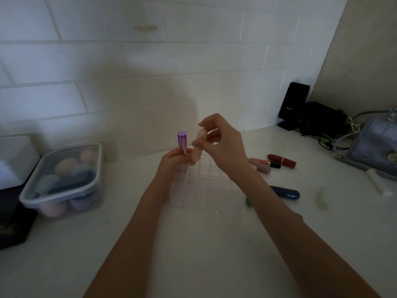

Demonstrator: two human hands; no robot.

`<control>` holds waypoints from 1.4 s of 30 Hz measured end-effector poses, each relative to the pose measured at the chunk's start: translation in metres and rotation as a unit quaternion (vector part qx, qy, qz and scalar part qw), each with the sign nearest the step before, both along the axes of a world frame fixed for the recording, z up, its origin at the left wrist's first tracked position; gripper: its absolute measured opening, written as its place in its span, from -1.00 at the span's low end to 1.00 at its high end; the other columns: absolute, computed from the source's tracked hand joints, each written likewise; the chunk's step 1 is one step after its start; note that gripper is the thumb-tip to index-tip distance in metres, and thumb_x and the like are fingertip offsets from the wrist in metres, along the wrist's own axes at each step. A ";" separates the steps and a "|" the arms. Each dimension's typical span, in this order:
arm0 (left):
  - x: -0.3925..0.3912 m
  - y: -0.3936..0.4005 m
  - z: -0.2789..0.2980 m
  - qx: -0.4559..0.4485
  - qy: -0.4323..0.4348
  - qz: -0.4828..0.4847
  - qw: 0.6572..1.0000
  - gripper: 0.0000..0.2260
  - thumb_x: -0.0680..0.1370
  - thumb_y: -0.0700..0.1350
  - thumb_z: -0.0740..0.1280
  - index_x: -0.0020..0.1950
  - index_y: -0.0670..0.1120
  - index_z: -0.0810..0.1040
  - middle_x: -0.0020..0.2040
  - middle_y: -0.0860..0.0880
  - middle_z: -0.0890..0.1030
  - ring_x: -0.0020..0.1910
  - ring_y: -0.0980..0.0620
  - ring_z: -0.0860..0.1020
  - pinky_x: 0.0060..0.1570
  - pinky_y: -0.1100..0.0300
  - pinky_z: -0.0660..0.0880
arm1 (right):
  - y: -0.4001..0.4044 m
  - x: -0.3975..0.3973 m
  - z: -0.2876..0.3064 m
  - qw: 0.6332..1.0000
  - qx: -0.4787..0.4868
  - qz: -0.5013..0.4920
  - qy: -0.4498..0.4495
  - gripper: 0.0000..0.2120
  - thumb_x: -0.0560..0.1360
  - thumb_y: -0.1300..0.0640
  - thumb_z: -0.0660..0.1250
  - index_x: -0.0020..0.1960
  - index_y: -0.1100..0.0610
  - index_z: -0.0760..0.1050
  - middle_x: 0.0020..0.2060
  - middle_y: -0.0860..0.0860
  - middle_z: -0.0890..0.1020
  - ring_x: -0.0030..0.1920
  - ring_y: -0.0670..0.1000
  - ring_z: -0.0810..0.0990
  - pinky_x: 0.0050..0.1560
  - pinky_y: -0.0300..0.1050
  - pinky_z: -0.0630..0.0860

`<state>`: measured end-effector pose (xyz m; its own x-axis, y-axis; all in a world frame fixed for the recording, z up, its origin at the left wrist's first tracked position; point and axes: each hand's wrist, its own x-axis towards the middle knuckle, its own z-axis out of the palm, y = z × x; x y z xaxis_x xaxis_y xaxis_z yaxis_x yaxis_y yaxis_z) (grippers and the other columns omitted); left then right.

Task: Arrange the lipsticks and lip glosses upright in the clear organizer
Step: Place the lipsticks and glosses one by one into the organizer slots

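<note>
The clear gridded organizer point(199, 190) stands on the white counter at the centre. My left hand point(171, 163) grips a purple-capped lipstick point(182, 143) upright over the organizer's far left corner. My right hand point(223, 143) pinches a pale peach tube point(198, 147) by its top, holding it nearly upright just right of the purple one, above the far row of cells. To the right, lying flat, are a red lipstick point(281, 160), a pink lip gloss point(261, 163) and a dark blue tube point(286, 193).
A lidded plastic box of makeup sponges point(64, 177) sits at the left. Black devices point(294, 104) and cables stand at the back right, beside a grey bag point(376, 145). A white stick point(379, 184) and a small clear piece point(323, 198) lie at the right.
</note>
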<state>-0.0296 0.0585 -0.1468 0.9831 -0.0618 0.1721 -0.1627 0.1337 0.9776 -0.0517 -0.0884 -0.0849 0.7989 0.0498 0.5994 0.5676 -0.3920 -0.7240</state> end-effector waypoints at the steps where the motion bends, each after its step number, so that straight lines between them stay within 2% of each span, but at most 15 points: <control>1: 0.000 0.000 0.000 -0.006 -0.002 -0.004 1.000 -0.83 0.24 -0.21 0.33 -0.23 -0.08 0.66 -0.25 -0.06 0.64 -0.21 -0.01 0.59 -0.12 0.17 0.45 | 0.001 0.002 -0.003 1.000 -0.002 0.001 0.005 -0.72 0.30 0.22 0.53 -0.12 0.05 0.47 -0.27 -0.14 0.56 -0.30 -0.11 0.53 -0.21 -0.23 0.53; 5: 0.001 0.000 -0.002 -0.015 -0.021 -0.026 0.999 -0.87 0.24 -0.20 0.33 -0.26 -0.12 0.61 -0.20 -0.18 0.56 -0.13 -0.14 0.51 0.00 -0.01 0.35 | 0.005 0.006 -0.012 1.000 -0.016 0.014 0.010 -0.82 0.35 0.22 0.49 -0.18 0.13 0.47 -0.22 -0.07 0.60 -0.29 -0.15 0.52 -0.21 -0.24 0.50; 8: 0.003 0.001 -0.004 -0.023 -0.039 -0.056 0.997 -0.84 0.23 -0.17 0.34 -0.24 -0.19 0.58 -0.16 -0.25 0.59 -0.09 -0.24 0.54 0.05 -0.07 0.39 | 0.004 0.007 -0.015 0.998 -0.038 0.041 0.036 -0.92 0.46 0.20 0.39 -0.20 0.17 0.52 -0.25 -0.04 0.64 -0.24 -0.12 0.58 -0.20 -0.29 0.51; 11: 0.003 0.001 -0.003 -0.014 -0.053 -0.085 0.995 -0.89 0.27 -0.18 0.30 -0.27 -0.16 0.58 -0.28 -0.12 0.61 -0.18 -0.12 0.55 -0.04 0.02 0.36 | -0.002 0.009 -0.014 0.996 -0.040 0.052 0.062 -0.93 0.51 0.24 0.33 -0.14 0.19 0.57 -0.19 0.04 0.69 -0.20 -0.05 0.62 -0.08 -0.12 0.58; 16: 0.001 0.002 -0.001 -0.015 -0.051 -0.125 0.991 -0.89 0.33 -0.19 0.29 -0.25 -0.24 0.49 -0.31 -0.14 0.55 -0.22 -0.11 0.52 -0.14 0.06 0.36 | -0.005 0.009 -0.011 0.995 -0.044 0.062 0.071 -0.94 0.50 0.26 0.34 -0.09 0.24 0.58 -0.19 0.03 0.68 -0.19 -0.01 0.63 -0.03 -0.01 0.59; 20: -0.002 0.002 -0.003 0.004 -0.044 -0.050 0.998 -0.94 0.32 -0.18 0.39 -0.23 -0.06 0.62 -0.28 -0.03 0.64 -0.14 -0.03 0.60 -0.04 0.08 0.43 | -0.007 0.007 -0.008 0.993 -0.055 0.065 0.079 -0.93 0.52 0.26 0.31 -0.06 0.21 0.57 -0.20 0.09 0.67 -0.20 0.02 0.63 -0.07 -0.08 0.59; 23: 0.000 0.002 -0.004 0.002 -0.038 -0.049 0.998 -0.89 0.30 -0.18 0.43 -0.22 -0.02 0.65 -0.28 -0.08 0.60 -0.14 -0.06 0.57 0.00 0.03 0.43 | -0.022 0.003 -0.004 0.991 -0.014 0.070 0.111 -0.87 0.57 0.27 0.23 -0.04 0.21 0.56 -0.18 0.07 0.63 -0.24 -0.02 0.61 -0.10 -0.12 0.61; 26: 0.003 0.001 -0.004 0.004 -0.043 -0.067 0.997 -0.87 0.30 -0.22 0.42 -0.18 -0.05 0.64 -0.37 -0.04 0.61 -0.15 -0.08 0.58 0.07 0.07 0.46 | -0.054 -0.007 -0.006 0.991 0.042 0.016 0.124 -0.83 0.58 0.24 0.21 -0.11 0.11 0.54 -0.22 0.03 0.63 -0.27 -0.05 0.60 -0.17 -0.15 0.60; 29: 0.005 -0.001 -0.005 0.012 -0.047 -0.057 0.997 -0.86 0.29 -0.23 0.41 -0.21 -0.03 0.64 -0.34 -0.01 0.63 -0.14 -0.04 0.61 0.00 0.14 0.47 | -0.082 -0.025 -0.020 0.987 0.073 -0.092 0.112 -0.85 0.58 0.21 0.22 -0.10 0.10 0.54 -0.24 -0.03 0.62 -0.22 -0.07 0.64 -0.15 -0.17 0.61; 30: 0.005 -0.001 -0.005 0.006 -0.041 -0.048 0.998 -0.86 0.28 -0.22 0.42 -0.22 -0.02 0.65 -0.31 -0.01 0.65 -0.15 -0.01 0.62 -0.01 0.14 0.47 | -0.087 -0.032 -0.025 0.983 0.093 -0.117 0.110 -0.86 0.58 0.21 0.22 -0.09 0.12 0.54 -0.22 -0.05 0.62 -0.18 -0.05 0.67 -0.15 -0.22 0.62; 32: 0.005 0.000 -0.006 0.001 -0.040 -0.048 0.998 -0.85 0.27 -0.22 0.42 -0.23 0.00 0.66 -0.30 0.01 0.65 -0.19 0.02 0.63 -0.03 0.14 0.47 | -0.091 -0.045 -0.029 0.980 0.095 -0.144 0.104 -0.88 0.58 0.22 0.21 -0.06 0.14 0.52 -0.22 -0.11 0.60 -0.17 -0.18 0.67 -0.26 -0.42 0.53; 34: 0.004 0.000 -0.006 0.006 -0.051 -0.063 0.997 -0.84 0.25 -0.21 0.44 -0.23 0.00 0.66 -0.33 0.04 0.64 -0.22 0.03 0.61 -0.06 0.16 0.48 | -0.090 -0.063 -0.030 0.985 0.040 -0.132 0.099 -0.90 0.58 0.19 0.22 -0.05 0.12 0.51 -0.21 -0.19 0.58 -0.24 -0.36 0.58 -0.31 -0.53 0.42; 38: 0.005 -0.001 -0.007 -0.010 -0.043 -0.054 0.998 -0.84 0.27 -0.24 0.41 -0.24 -0.01 0.66 -0.32 0.04 0.65 -0.22 0.02 0.60 -0.08 0.14 0.48 | -0.085 -0.115 -0.047 0.972 -0.178 -0.111 0.101 -0.72 0.49 -0.22 0.10 0.09 -0.14 0.43 -0.04 -0.26 0.53 -0.08 -0.28 0.46 -0.13 -0.39 0.34; 40: 0.005 -0.002 -0.006 -0.010 -0.044 -0.057 0.997 -0.85 0.29 -0.27 0.40 -0.21 -0.06 0.63 -0.33 0.02 0.64 -0.23 0.01 0.59 -0.15 0.22 0.50 | -0.079 -0.139 -0.057 0.953 -0.270 -0.108 0.084 -0.70 0.45 -0.30 0.01 0.12 -0.28 0.33 0.01 -0.30 0.49 0.00 -0.28 0.40 0.00 -0.32 0.29; 42: 0.004 -0.002 -0.006 -0.017 -0.040 -0.054 0.998 -0.82 0.35 -0.36 0.38 -0.18 -0.09 0.61 -0.30 0.01 0.65 -0.25 0.04 0.61 -0.20 0.27 0.51 | -0.073 -0.151 -0.062 0.930 -0.343 -0.116 0.058 -0.63 0.46 -0.29 -0.02 0.20 -0.24 0.32 0.08 -0.26 0.49 0.09 -0.20 0.40 0.07 -0.24 0.28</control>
<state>-0.0252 0.0561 -0.1527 0.9538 -0.1596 0.2544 -0.2237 0.1877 0.9564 -0.2029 -0.1611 -0.1472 0.8936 0.2071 0.3983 0.3434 -0.8867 -0.3095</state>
